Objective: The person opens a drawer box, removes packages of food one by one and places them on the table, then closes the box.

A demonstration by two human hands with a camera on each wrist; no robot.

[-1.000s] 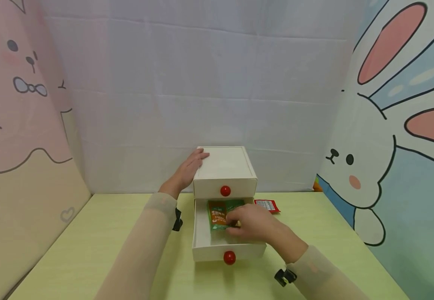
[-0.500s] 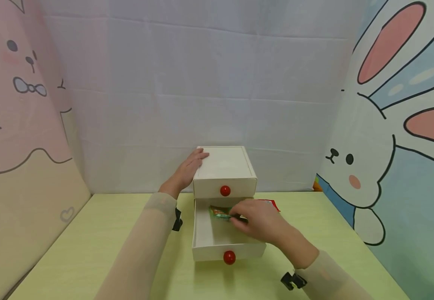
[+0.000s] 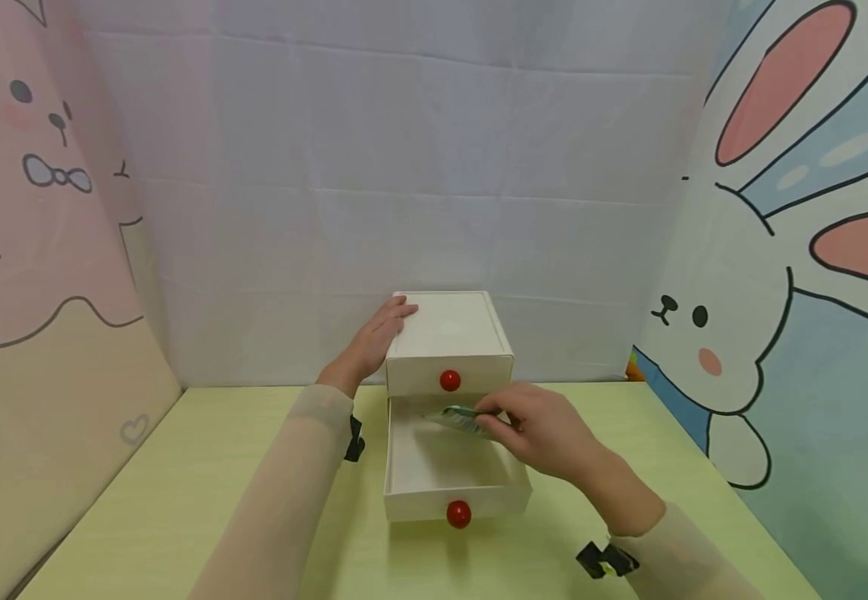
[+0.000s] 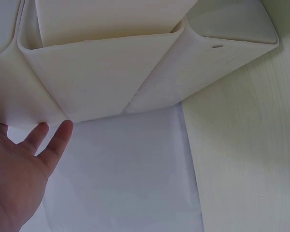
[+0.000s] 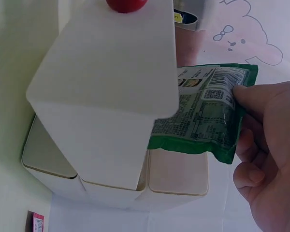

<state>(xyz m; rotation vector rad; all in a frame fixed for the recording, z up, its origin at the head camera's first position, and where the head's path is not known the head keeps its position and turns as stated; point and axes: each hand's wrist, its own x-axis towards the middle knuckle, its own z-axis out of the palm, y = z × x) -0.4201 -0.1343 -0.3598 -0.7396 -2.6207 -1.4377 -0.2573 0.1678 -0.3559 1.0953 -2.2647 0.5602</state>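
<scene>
A white drawer box with red knobs stands on the table; its upper drawer (image 3: 419,377) is closed and its lower drawer (image 3: 419,506) is pulled out. My left hand (image 3: 370,342) rests on the left side and top edge of the box, fingers extended; the left wrist view has this hand (image 4: 24,169) against the box's wall (image 4: 96,77). Above the open drawer, my right hand (image 3: 546,429) pinches a green packet (image 3: 455,419) by its edge. In the right wrist view the packet (image 5: 208,111) shows its printed back, partly hidden by the drawer (image 5: 111,63).
A small red-pink packet (image 5: 37,223) lies on the table in the right wrist view. Behind the box hangs a white cloth (image 3: 404,167); printed cloths with a pink animal (image 3: 44,250) and a rabbit (image 3: 734,350) flank the table (image 3: 254,467).
My right hand has lifted the green packet off the drawer's floor, tilting it and moving slightly right and up. My left hand has stayed in place.
</scene>
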